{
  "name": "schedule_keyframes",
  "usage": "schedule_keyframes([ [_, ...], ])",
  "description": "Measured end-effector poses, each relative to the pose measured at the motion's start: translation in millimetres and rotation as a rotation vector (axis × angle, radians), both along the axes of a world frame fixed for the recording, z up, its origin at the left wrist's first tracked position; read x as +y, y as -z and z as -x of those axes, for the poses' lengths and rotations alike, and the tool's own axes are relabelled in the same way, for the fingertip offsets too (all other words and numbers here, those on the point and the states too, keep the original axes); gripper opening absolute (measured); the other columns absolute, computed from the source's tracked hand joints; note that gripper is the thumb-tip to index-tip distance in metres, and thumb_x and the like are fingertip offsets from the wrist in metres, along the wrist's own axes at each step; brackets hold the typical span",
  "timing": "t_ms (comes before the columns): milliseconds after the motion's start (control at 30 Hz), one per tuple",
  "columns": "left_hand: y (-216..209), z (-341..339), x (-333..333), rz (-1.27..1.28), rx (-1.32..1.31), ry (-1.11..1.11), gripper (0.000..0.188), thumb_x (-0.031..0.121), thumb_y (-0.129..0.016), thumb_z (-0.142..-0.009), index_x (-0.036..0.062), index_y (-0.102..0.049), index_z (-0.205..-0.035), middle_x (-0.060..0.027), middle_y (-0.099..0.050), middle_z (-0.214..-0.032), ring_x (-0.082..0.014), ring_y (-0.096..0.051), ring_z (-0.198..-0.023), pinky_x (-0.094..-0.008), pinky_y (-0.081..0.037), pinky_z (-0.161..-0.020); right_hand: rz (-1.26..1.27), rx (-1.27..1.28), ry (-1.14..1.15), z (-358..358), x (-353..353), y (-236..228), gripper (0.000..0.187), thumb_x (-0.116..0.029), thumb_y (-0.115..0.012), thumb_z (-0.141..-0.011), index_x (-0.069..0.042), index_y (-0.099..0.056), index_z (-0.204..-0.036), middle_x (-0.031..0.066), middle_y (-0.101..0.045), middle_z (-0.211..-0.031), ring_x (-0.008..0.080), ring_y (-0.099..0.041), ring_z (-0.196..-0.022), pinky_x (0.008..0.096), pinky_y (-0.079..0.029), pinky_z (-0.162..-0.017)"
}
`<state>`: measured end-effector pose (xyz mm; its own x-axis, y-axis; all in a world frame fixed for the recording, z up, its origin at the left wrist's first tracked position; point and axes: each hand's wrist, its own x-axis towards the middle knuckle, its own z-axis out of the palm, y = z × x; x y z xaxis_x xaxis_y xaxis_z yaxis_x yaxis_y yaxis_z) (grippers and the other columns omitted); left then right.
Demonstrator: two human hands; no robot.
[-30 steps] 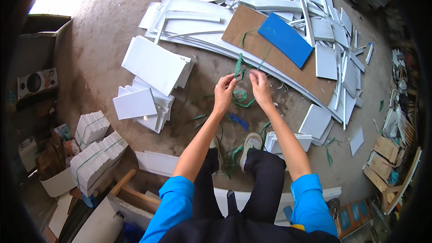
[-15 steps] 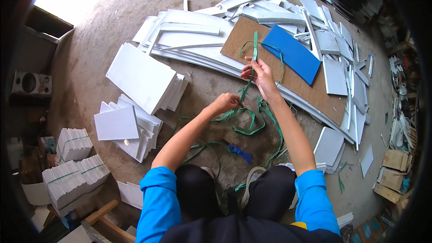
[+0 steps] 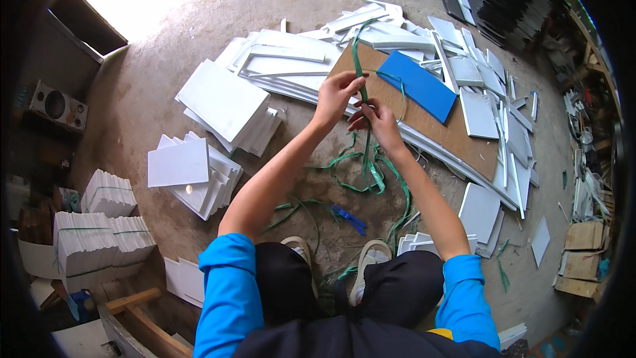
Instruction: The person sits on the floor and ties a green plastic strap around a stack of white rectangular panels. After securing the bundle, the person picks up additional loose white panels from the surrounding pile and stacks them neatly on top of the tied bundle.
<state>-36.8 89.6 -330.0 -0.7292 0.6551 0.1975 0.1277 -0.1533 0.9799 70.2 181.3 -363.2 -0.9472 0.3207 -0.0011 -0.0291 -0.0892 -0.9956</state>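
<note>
A length of green plastic twine (image 3: 358, 59) runs up and down in front of me. My left hand (image 3: 336, 98) is closed on its upper part, with the free end standing up above the fingers. Just below and to the right, my right hand (image 3: 379, 124) also has its thumb and fingers closed around the twine. From there the strand hangs to loose loops on the concrete floor, between my hands and my feet. A dark blue tool (image 3: 349, 219), of a kind I cannot make out, lies on the floor beside the loops.
A brown board (image 3: 424, 119) and a blue panel (image 3: 419, 85) lie on a heap of white panels (image 3: 285, 59) ahead. White boards are stacked at the left (image 3: 222, 99), and tied bundles (image 3: 86, 238) stand farther left. A wooden frame (image 3: 132, 308) is at the lower left.
My left hand has risen from low on the twine to above my right hand. My right hand has come slightly lower, and the twine's hanging part now drops straighter.
</note>
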Motion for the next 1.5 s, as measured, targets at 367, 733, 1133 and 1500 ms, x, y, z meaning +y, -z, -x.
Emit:
schedule_keyframes([
  [367,-46.7,6.3,15.2,-0.01,0.06,-0.044,0.023,0.019,-0.067,-0.076,-0.0012,-0.062,-0.086,-0.0042,-0.062,-0.074,-0.0077,-0.055,-0.066,-0.0209,-0.045,-0.061,0.088,0.165,0.21,39.0,46.6,-110.2,0.039,-0.014,-0.053,-0.084,-0.001,-0.036,-0.116,0.0146,-0.057,-0.096,0.0193,-0.058,-0.084,0.0302,-0.046,-0.079],
  [733,-43.2,-2.4,-10.3,0.105,0.094,-0.015,0.024,0.019,-0.067,-0.074,-0.0013,-0.06,-0.084,-0.0057,-0.063,-0.076,-0.0086,-0.056,-0.069,-0.0214,-0.046,-0.066,-0.402,0.185,0.232,25.3,21.0,-110.1,0.049,-0.003,-0.065,-0.07,-0.004,-0.042,-0.114,0.0096,-0.062,-0.083,0.016,-0.059,-0.082,0.0294,-0.048,-0.071],
  [1133,-29.4,5.5,-10.6,0.133,0.091,0.111,0.026,0.023,-0.066,-0.076,0.0,-0.062,-0.087,-0.0041,-0.063,-0.079,-0.0083,-0.055,-0.075,-0.0228,-0.043,-0.067,-0.453,0.153,0.353,31.5,24.6,-90.5,0.053,0.0,-0.066,-0.07,-0.004,-0.04,-0.117,0.0094,-0.06,-0.082,0.0138,-0.059,-0.076,0.0253,-0.048,-0.067],
  [1500,-20.5,17.8,-13.4,0.207,0.033,0.308,0.029,0.024,-0.065,-0.077,-0.0013,-0.061,-0.091,-0.0026,-0.061,-0.08,-0.0069,-0.055,-0.074,-0.021,-0.045,-0.069,-0.221,0.246,0.459,38.8,32.7,-86.7,0.048,0.001,-0.06,-0.075,0.0,-0.037,-0.117,0.0117,-0.059,-0.086,0.0154,-0.058,-0.078,0.0266,-0.05,-0.07],
])
